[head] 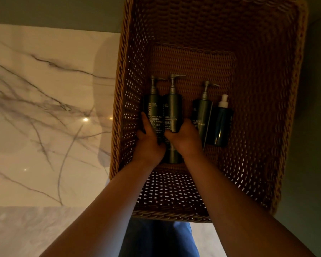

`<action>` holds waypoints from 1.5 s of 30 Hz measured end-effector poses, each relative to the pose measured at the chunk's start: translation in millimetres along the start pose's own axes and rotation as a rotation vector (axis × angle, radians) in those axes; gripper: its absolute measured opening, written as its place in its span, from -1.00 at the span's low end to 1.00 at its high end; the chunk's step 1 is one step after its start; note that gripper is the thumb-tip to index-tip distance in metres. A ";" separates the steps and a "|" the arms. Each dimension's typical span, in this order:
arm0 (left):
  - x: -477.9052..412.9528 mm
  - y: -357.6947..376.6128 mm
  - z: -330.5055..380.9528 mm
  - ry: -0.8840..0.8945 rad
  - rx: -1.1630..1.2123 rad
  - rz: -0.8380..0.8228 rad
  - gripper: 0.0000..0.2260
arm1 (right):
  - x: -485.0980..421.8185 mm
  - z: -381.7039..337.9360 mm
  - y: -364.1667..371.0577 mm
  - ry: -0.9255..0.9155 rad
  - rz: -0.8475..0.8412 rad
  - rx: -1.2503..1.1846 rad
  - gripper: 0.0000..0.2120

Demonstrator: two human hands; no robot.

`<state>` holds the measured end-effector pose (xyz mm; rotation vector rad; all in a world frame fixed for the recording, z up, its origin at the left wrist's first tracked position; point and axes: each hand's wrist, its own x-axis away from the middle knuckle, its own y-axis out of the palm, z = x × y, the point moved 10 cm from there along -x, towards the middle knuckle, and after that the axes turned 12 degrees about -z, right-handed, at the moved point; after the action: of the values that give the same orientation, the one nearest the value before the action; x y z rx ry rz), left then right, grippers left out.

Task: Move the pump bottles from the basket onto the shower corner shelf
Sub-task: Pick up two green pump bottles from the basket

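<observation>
Left hand [148, 143]: curled round the lower body of the body-wash bottle [154, 108], thumb up its left side.
Right hand [183, 138]: fingers wrapped over the middle of the shampoo bottle [172, 106]; the bottle's base shows between the two wrists.
Bottle position: both gripped bottles lie side by side, touching, on the floor of the basket [117, 101], near its left wall.
Long axis: near to far, pump heads at the far end; each hand holds from the near end.
Remaining bottles: the conditioner bottle [202, 112] and a shorter white-pump bottle [220, 127] lie to the right, apart from the gripped pair; the right hand is the nearer one to them.
Obstruction: the basket's tall woven walls surround the bottles, so the lift probably has to go straight up past the rim before any sideways travel.
Surroundings: marble floor [44, 108] to the left.
Target shelf: not in view.
Step in hand (judged): first two bottles gripped, not yet lifted.
</observation>
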<state>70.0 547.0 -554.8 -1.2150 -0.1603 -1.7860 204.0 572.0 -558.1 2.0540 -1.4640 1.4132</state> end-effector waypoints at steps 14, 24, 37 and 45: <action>140.7 -72.2 112.2 0.412 0.293 -0.055 -0.06 | 154.9 -86.0 -89.1 -0.312 0.016 -0.400 -0.66; 316.4 -150.8 190.3 0.774 0.448 0.086 -0.15 | 326.2 -190.3 -111.6 -0.668 -0.021 -0.490 -0.51; 412.9 -184.4 190.3 0.866 0.550 0.125 -0.25 | 425.8 -221.8 -95.8 -0.813 0.040 -0.475 -0.47; 441.2 -206.5 150.6 0.924 0.454 -0.046 -0.23 | 462.8 -213.8 -49.9 -0.754 0.174 -0.488 -0.51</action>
<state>-15.6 472.6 -57.7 -0.0149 -0.0447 -2.0283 137.5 465.2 -61.5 2.2396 -2.0340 0.2145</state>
